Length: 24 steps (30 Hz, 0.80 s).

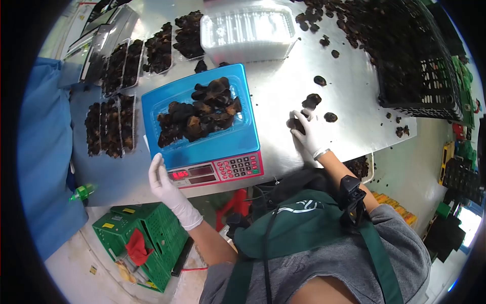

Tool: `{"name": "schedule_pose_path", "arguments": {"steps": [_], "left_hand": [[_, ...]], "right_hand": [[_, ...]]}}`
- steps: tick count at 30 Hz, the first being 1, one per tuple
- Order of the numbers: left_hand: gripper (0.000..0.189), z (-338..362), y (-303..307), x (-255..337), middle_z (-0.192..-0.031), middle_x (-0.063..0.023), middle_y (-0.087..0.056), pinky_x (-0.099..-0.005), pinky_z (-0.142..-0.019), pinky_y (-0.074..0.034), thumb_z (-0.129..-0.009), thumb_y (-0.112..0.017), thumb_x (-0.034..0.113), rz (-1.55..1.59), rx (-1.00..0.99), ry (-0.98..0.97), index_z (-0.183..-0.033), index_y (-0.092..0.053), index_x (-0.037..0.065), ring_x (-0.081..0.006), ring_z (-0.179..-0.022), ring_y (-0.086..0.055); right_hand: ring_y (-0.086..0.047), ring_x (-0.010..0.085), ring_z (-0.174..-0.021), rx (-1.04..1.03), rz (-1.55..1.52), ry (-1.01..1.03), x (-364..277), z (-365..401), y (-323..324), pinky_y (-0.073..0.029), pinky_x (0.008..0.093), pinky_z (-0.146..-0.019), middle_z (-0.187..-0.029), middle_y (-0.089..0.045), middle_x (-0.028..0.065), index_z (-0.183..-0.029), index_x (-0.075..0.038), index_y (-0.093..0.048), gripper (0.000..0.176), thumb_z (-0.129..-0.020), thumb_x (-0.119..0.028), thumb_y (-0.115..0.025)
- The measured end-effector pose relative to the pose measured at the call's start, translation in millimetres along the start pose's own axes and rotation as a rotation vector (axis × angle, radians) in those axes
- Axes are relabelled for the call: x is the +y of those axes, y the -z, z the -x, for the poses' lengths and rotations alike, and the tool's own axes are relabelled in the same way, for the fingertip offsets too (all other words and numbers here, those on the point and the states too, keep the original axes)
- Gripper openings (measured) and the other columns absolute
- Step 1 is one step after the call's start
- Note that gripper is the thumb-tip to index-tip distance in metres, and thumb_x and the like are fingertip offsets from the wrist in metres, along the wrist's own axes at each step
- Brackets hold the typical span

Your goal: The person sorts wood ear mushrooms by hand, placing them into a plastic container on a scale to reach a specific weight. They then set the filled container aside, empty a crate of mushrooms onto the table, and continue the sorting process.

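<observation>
My right hand [313, 134], in a white glove, curls its fingers round a dark mushroom [299, 126] at the table surface. Three more mushroom pieces lie close to it. My left hand [164, 185], also gloved, is at the near left corner of the scale [202, 152] with its fingers stretched out and nothing held. On the blue scale plate sits a clear plastic tray [172, 109], partly filled with dark brown, wrinkled mushrooms [195, 121]. A red display [179, 175] is lit on the scale's front panel; its digits look like 0.165.
Filled mushroom trays [111, 124] stand in rows at the left. Behind the scale is a stack of clear trays [248, 30]. A black crate [420, 91] of mushrooms spills pieces at the right. Green crates [152, 238] stand on the floor below the table's near edge.
</observation>
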State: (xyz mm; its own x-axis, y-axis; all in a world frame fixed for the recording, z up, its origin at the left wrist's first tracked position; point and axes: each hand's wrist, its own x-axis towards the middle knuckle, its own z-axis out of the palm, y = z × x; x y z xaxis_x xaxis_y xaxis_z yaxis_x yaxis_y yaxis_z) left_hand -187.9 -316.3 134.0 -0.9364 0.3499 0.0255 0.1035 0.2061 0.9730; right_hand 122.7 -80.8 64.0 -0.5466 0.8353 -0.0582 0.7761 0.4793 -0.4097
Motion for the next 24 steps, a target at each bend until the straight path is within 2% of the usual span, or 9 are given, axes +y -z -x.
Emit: {"name": "schedule_pose_path", "arguments": {"steps": [5, 6, 10, 13, 15, 17, 19, 20, 24], "left_hand": [[0.027, 13, 1, 12, -0.123, -0.0112, -0.064, -0.0336, -0.103, -0.045, -0.1, -0.047, 0.005, -0.013, 0.053, 0.026, -0.121, -0.063, -0.002, -0.0192, -0.113, -0.06], [0.027, 17, 3, 15, -0.123, -0.0123, -0.064, -0.0335, -0.103, -0.046, -0.1, -0.047, 0.004, -0.02, 0.076, 0.045, -0.121, -0.063, -0.003, -0.0197, -0.114, -0.06], [0.027, 25, 16, -2, -0.121, -0.0126, -0.065, -0.0326, -0.101, -0.047, -0.1, -0.047, 0.003, 0.013, 0.117, 0.063, -0.121, -0.063, -0.003, -0.0199, -0.112, -0.061], [0.025, 31, 16, -4, -0.118, -0.011, -0.067, -0.0319, -0.1, -0.047, -0.099, -0.05, 0.002, 0.032, 0.139, 0.068, -0.119, -0.065, -0.003, -0.0187, -0.109, -0.062], [0.025, 33, 13, -2, -0.116, -0.0111, -0.067, -0.032, -0.1, -0.046, -0.098, -0.05, 0.002, 0.032, 0.138, 0.067, -0.118, -0.065, -0.003, -0.0188, -0.109, -0.062], [0.024, 34, 8, 4, -0.115, -0.0111, -0.067, -0.0322, -0.1, -0.046, -0.098, -0.051, 0.002, 0.031, 0.137, 0.059, -0.117, -0.065, -0.004, -0.0189, -0.109, -0.062], [0.024, 35, 6, 9, -0.116, -0.0113, -0.067, -0.0324, -0.101, -0.046, -0.098, -0.05, 0.002, 0.035, 0.129, 0.05, -0.117, -0.065, -0.004, -0.0189, -0.109, -0.062], [0.025, 38, 8, 12, -0.116, -0.0115, -0.067, -0.0326, -0.101, -0.046, -0.098, -0.05, 0.002, 0.031, 0.132, 0.047, -0.117, -0.065, -0.004, -0.019, -0.109, -0.062], [0.025, 44, 22, 11, -0.118, -0.0125, -0.066, -0.0333, -0.101, -0.046, -0.098, -0.049, 0.001, 0.038, 0.179, 0.042, -0.117, -0.064, -0.005, -0.0195, -0.11, -0.062]], "right_hand": [[-0.061, 0.0296, -0.098, -0.067, -0.237, 0.147, -3, -25, 13, -0.051, 0.0373, -0.087, -0.109, -0.061, 0.0104, -0.108, -0.01, -0.069, 0.03, -0.078, -0.008, -0.072], [-0.063, 0.0285, -0.089, -0.077, -0.306, -0.004, -2, -29, 14, -0.052, 0.0367, -0.081, -0.1, -0.062, 0.0103, -0.104, -0.008, -0.07, 0.026, -0.078, -0.003, -0.07], [-0.057, 0.0104, -0.077, -0.095, -0.526, -0.054, -14, -46, 37, -0.046, 0.0258, -0.065, -0.098, -0.062, 0.0036, -0.108, -0.008, -0.07, 0.033, -0.078, 0.003, -0.068], [-0.062, 0.0167, -0.09, -0.1, -0.718, 0.063, -81, -58, 69, -0.051, 0.027, -0.074, -0.103, -0.062, 0.0058, -0.109, -0.008, -0.07, 0.033, -0.079, 0.005, -0.064], [-0.063, 0.0211, -0.098, 0.002, -0.735, 0.368, -133, -71, 78, -0.053, 0.0297, -0.078, -0.109, -0.062, 0.0073, -0.112, -0.01, -0.069, 0.036, -0.08, 0.003, -0.064], [-0.063, 0.0199, -0.087, 0.104, -0.668, 0.684, -175, -87, 75, -0.052, 0.0292, -0.082, -0.111, -0.064, 0.0085, -0.117, -0.008, -0.066, 0.036, -0.082, 0.001, -0.067], [-0.06, 0.0281, -0.103, 0.082, -0.391, 0.848, -196, -108, 48, -0.049, 0.0361, -0.093, -0.118, -0.062, 0.0107, -0.124, -0.009, -0.062, 0.045, -0.08, -0.002, -0.067], [-0.055, 0.0316, -0.113, -0.163, -0.211, 0.752, -202, -111, 42, -0.044, 0.0402, -0.1, -0.123, -0.06, 0.012, -0.129, -0.01, -0.059, 0.05, -0.079, -0.004, -0.067], [-0.056, 0.0307, -0.114, 0.027, -0.555, 0.808, -190, -113, 51, -0.044, 0.0407, -0.099, -0.119, -0.062, 0.0118, -0.124, -0.008, -0.06, 0.045, -0.08, -0.005, -0.067]]}}
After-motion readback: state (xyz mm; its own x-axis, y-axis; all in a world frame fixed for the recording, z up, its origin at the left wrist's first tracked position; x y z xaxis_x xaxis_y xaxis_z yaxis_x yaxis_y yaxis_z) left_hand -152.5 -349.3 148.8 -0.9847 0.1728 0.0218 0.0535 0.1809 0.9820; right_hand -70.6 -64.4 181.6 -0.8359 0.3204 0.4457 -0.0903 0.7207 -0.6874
